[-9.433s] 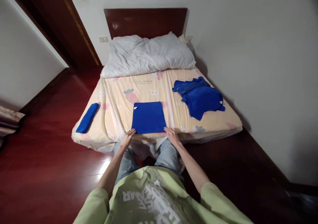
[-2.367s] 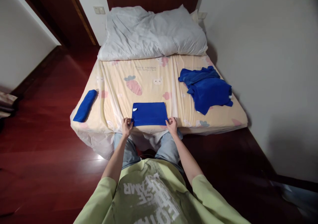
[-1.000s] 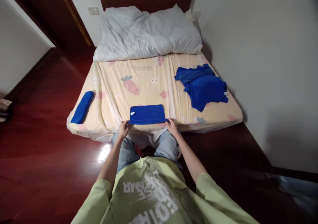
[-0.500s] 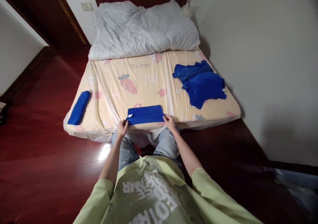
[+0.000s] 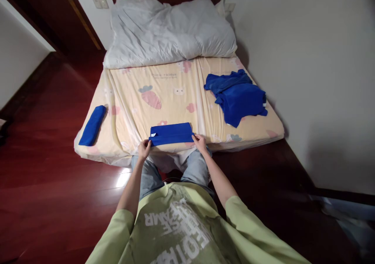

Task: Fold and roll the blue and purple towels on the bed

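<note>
A blue cloth [image 5: 171, 133], partly folded into a flat rectangle with a small white tag near its left end, lies at the front edge of the bed. My left hand [image 5: 144, 148] pinches its near left corner. The near right corner is pinched by my right hand [image 5: 200, 143]. To the left on the mattress lies a narrow folded blue cloth [image 5: 93, 125]. A loose, crumpled pile of blue cloths [image 5: 240, 100] rests on the right side, with a white tag at its right edge.
The bed [image 5: 125, 100] has a cream sheet with carrot and bunny prints. A rumpled white quilt [image 5: 172, 33] lies across its head end. A wall [image 5: 316, 80] stands to the right, and dark red flooring [image 5: 43, 170] surrounds the bed.
The view has shifted very slightly. Both hands keep their pinch on the blue cloth, and the cloth looks the same.
</note>
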A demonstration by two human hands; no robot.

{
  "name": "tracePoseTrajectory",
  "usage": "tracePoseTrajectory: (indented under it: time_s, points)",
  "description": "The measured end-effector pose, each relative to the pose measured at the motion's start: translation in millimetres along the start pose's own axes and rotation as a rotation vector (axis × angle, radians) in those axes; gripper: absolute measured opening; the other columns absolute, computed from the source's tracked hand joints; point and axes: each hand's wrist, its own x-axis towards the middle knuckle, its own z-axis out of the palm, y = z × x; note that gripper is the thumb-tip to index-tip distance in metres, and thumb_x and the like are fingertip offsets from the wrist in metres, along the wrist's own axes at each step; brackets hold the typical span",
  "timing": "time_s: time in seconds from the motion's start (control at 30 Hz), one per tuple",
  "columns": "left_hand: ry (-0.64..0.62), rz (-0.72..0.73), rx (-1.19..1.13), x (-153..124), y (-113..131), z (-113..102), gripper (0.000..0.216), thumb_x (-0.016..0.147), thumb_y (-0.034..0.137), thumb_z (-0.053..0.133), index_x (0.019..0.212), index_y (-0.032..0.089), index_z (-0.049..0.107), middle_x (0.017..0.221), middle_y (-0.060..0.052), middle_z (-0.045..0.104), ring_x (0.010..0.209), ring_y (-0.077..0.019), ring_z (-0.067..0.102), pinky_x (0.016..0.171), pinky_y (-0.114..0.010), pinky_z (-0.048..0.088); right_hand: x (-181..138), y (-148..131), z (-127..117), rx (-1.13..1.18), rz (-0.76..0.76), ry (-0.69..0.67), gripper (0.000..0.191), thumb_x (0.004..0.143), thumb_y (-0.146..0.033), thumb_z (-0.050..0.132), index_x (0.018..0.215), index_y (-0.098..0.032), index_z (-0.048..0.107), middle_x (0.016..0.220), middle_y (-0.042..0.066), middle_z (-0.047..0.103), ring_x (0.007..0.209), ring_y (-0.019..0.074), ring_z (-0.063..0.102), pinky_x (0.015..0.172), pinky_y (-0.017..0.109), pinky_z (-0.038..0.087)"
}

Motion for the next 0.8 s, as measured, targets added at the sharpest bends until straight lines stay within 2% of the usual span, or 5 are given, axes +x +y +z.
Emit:
tracePoseTrajectory:
  time_s: [0.23,0.5,0.7,0.8]
  points:
    - [0.005,-0.078,-0.074,2,2,0,0.046,0.084,0.058,0.052,0.094,0.017,0.072,0.083,-0.009,0.073,0.080,-0.0238,0.068,0.075,-0.033,0.051,1,-2,1,0.025,0.032,0.013,0.045,0.081,-0.063,0.059,0.075,-0.019,0.067,0.074,0.009,0.071,0.070,0.0235,0.065,0.070,0.036,0.051]
    - [0.008,-0.078,-0.075,-2,5,-1,0.040,0.081,0.054,0.056,0.090,0.017,0.069,0.076,-0.006,0.071,0.073,-0.0210,0.065,0.070,-0.031,0.049,1,-1,0,0.057,0.043,0.014,0.043,0.079,-0.062,0.062,0.077,-0.019,0.068,0.077,0.009,0.073,0.073,0.0244,0.068,0.071,0.036,0.053]
    - [0.034,-0.044,-0.063,-6,9,-1,0.037,0.082,0.046,0.059,0.107,0.020,0.064,0.071,0.000,0.064,0.066,-0.0175,0.061,0.067,-0.029,0.048,0,-2,3,0.045,0.086,0.041,0.045,0.076,-0.064,0.065,0.080,-0.020,0.067,0.076,0.010,0.073,0.070,0.0235,0.067,0.069,0.036,0.054]
    - [0.029,-0.035,-0.061,-7,11,1,0.031,0.083,0.044,0.058,0.105,0.022,0.061,0.072,0.001,0.062,0.068,-0.0169,0.061,0.068,-0.028,0.048,-1,-3,5,0.028,0.093,0.055,0.042,0.076,-0.063,0.065,0.081,-0.021,0.064,0.072,0.006,0.069,0.066,0.0206,0.063,0.065,0.033,0.052]
